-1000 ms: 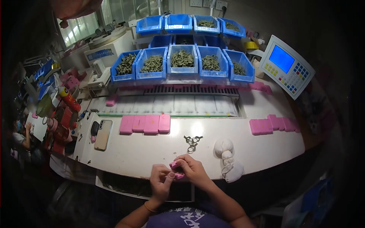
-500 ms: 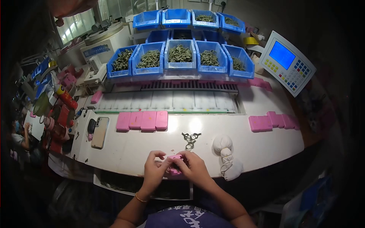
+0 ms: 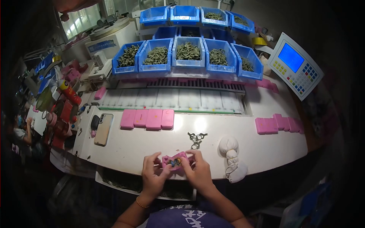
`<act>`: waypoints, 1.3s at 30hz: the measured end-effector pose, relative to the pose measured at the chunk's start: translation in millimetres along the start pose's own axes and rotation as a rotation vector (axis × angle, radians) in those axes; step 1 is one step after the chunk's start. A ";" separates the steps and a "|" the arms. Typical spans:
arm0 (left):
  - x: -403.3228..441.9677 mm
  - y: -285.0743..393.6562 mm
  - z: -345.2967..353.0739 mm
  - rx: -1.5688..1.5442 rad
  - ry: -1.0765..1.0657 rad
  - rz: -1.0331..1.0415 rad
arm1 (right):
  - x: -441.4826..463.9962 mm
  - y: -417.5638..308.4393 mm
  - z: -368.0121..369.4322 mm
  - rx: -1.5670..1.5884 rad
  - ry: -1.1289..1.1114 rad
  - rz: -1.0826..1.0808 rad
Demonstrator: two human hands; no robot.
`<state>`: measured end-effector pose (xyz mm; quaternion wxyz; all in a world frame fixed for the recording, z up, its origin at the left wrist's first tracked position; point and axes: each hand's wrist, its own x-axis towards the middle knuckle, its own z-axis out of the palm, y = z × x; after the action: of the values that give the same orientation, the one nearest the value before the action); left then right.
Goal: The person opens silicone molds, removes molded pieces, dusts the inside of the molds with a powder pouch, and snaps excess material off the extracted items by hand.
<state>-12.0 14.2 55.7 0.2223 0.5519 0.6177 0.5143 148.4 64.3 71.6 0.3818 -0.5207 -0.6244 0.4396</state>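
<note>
A pink block (image 3: 175, 160), opened up with small dark, blue and orange-brown bits inside, is held between both hands near the table's front edge. My left hand (image 3: 154, 174) grips its left side, thumb at the lower edge. On the right side my right hand (image 3: 197, 171) holds it with thumb and fingers. Just beyond the hands lie several greenish ring-shaped pieces (image 3: 196, 140). A knotted white cloth bundle (image 3: 230, 155) rests to the right of my right hand.
Pink blocks (image 3: 147, 119) line the table's middle, with more pink blocks (image 3: 267, 125) at right. A phone (image 3: 103, 130) lies left. Blue bins (image 3: 155, 67) of greenish pieces stand behind; a control panel (image 3: 294, 65) is at back right. A co-worker (image 3: 23, 133) sits far left.
The pink block has been opened wider and turned, so its contents now show. Both hands have spread to its two sides. The camera view has shifted slightly.
</note>
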 end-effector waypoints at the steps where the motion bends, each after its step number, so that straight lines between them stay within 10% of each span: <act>1: -0.2 2.4 -3.8 0.000 0.000 -0.001 | 3.1 1.1 -3.5 0.000 -0.001 0.001; 3: -1.4 6.9 -8.7 -0.093 -0.141 -0.217 | 10.4 3.6 -9.1 -0.375 0.166 -0.649; 14: 20.1 4.4 28.0 0.082 -0.281 0.321 | 5.5 8.4 -33.0 -0.403 -0.122 -0.592; 25: 19.1 6.6 22.6 -0.014 -0.229 0.053 | -4.0 50.4 -19.5 -0.308 0.056 -0.635; 27: 16.1 -7.3 27.9 -0.077 -0.131 0.268 | -4.0 56.1 -1.8 0.020 0.226 -0.236; 33: 15.3 -5.1 23.7 0.151 -0.002 0.342 | 27.9 17.6 7.1 -0.319 0.267 -0.302; 39: 23.4 -17.5 3.1 0.262 -0.043 0.362 | -5.2 7.3 -3.2 0.033 -0.309 -0.019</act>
<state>-24.1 39.1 46.0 0.0660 0.6888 0.5652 0.4492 154.6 60.2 65.6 0.2940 -0.4343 -0.6733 0.5212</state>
